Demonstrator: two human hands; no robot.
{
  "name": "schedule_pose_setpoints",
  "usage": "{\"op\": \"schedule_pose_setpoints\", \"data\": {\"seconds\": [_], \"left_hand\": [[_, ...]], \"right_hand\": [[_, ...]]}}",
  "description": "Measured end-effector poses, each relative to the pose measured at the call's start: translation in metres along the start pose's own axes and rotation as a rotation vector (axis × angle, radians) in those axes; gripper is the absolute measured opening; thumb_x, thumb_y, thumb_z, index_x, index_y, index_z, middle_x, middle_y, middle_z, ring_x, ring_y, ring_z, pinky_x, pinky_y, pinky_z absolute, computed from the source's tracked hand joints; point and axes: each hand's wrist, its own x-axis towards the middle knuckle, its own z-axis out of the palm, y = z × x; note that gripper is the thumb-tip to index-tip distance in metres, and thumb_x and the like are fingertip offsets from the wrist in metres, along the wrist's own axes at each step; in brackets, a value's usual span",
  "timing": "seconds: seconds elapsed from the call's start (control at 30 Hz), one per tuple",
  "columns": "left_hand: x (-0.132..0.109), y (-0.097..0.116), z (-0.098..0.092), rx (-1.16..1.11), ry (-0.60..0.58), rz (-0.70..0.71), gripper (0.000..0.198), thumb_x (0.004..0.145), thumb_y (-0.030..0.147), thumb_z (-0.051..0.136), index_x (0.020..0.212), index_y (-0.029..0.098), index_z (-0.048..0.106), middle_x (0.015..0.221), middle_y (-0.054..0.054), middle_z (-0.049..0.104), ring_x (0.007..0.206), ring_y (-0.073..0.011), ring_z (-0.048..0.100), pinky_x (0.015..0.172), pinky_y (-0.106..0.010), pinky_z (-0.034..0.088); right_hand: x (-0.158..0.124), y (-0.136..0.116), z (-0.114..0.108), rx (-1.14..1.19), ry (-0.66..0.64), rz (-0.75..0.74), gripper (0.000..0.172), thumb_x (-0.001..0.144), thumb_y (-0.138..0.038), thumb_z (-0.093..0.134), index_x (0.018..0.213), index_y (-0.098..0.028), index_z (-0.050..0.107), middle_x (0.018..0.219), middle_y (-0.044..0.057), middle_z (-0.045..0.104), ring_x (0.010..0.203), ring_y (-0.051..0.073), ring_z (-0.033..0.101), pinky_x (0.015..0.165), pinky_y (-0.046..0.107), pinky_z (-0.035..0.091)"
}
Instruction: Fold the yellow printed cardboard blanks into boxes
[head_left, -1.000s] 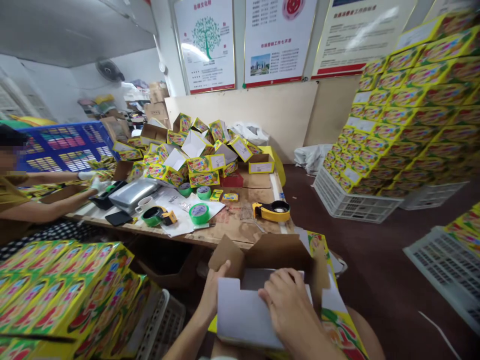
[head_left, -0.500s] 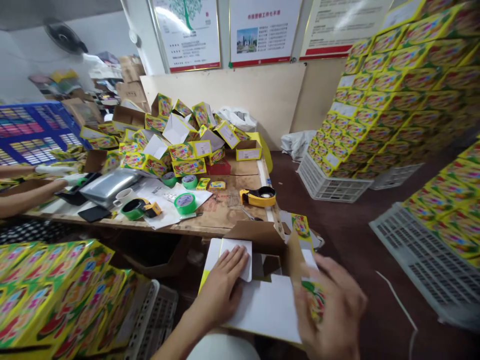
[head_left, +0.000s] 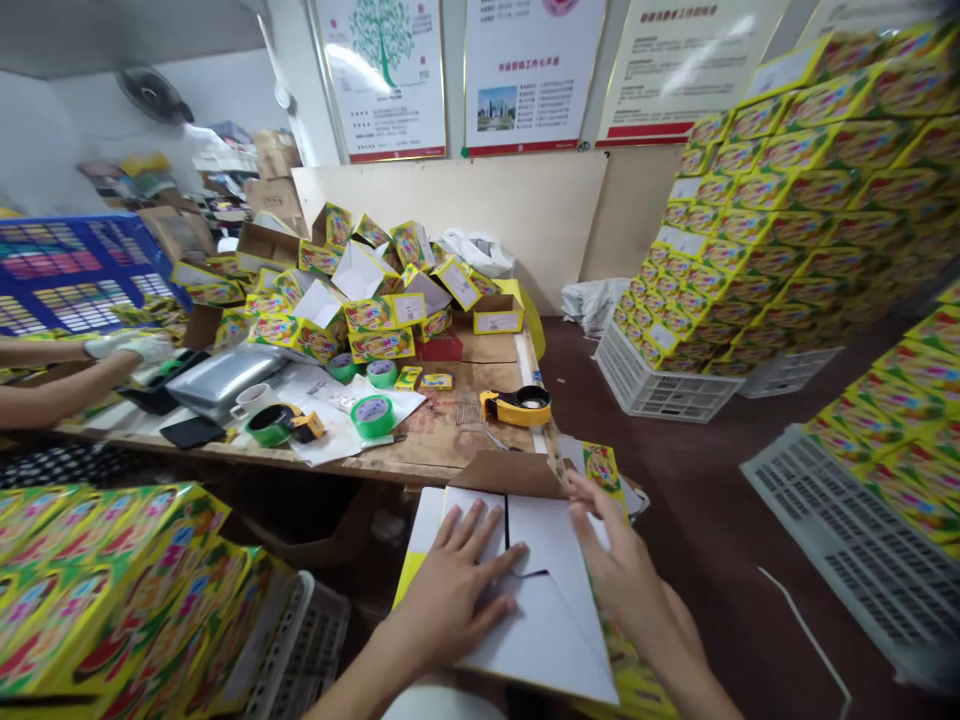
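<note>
A carton box [head_left: 536, 630] with white inner flaps and yellow printed sides is in front of me, at the near edge of the table. Its side and near flaps are folded inward, while the brown far flap [head_left: 510, 474] stands up. My left hand [head_left: 461, 585] lies flat on the white flaps with fingers spread. At the box's right side is my right hand [head_left: 626, 565], fingers stretched toward the right end of the brown flap. Whether those fingertips touch the flap is hard to tell. A yellow tape dispenser [head_left: 517, 405] rests on the table just beyond.
Green tape rolls [head_left: 372, 416], a mug [head_left: 253, 400] and a heap of open cartons [head_left: 375, 315] are on the table [head_left: 442, 440]. Packed cartons [head_left: 112, 590] stand at left; tall stacks [head_left: 772, 220] rise from white crates [head_left: 667, 390] at right. A co-worker's gloved hands [head_left: 131, 347] are at far left.
The right flap has come down over the box opening. My right hand has moved from the flap's near side to the far right corner. My left hand's fingers are spread wider.
</note>
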Motion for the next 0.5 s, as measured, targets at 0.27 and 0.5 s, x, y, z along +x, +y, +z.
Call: {"op": "schedule_pose_setpoints", "data": {"seconds": [0.27, 0.5], "left_hand": [[-0.007, 0.0, 0.001, -0.322, 0.265, -0.081, 0.028, 0.087, 0.029, 0.054, 0.114, 0.027, 0.062, 0.124, -0.007, 0.058, 0.121, -0.0249, 0.048, 0.109, -0.046, 0.027], [-0.024, -0.012, 0.033, -0.746, 0.77, -0.705, 0.026, 0.086, 0.042, 0.05, 0.088, 0.017, 0.058, 0.085, -0.006, 0.06, 0.079, -0.0195, 0.056, 0.073, -0.03, 0.044]], "right_hand": [[0.052, -0.001, 0.01, 0.14, -0.488, 0.015, 0.051, 0.079, -0.066, 0.047, 0.065, -0.02, 0.064, 0.116, 0.01, 0.063, 0.112, 0.03, 0.054, 0.1, 0.044, 0.034], [0.025, 0.018, 0.032, -0.408, -0.388, 0.007, 0.062, 0.061, -0.036, 0.075, 0.115, -0.022, 0.048, 0.122, 0.01, 0.054, 0.117, 0.029, 0.046, 0.095, 0.042, 0.033]]}}
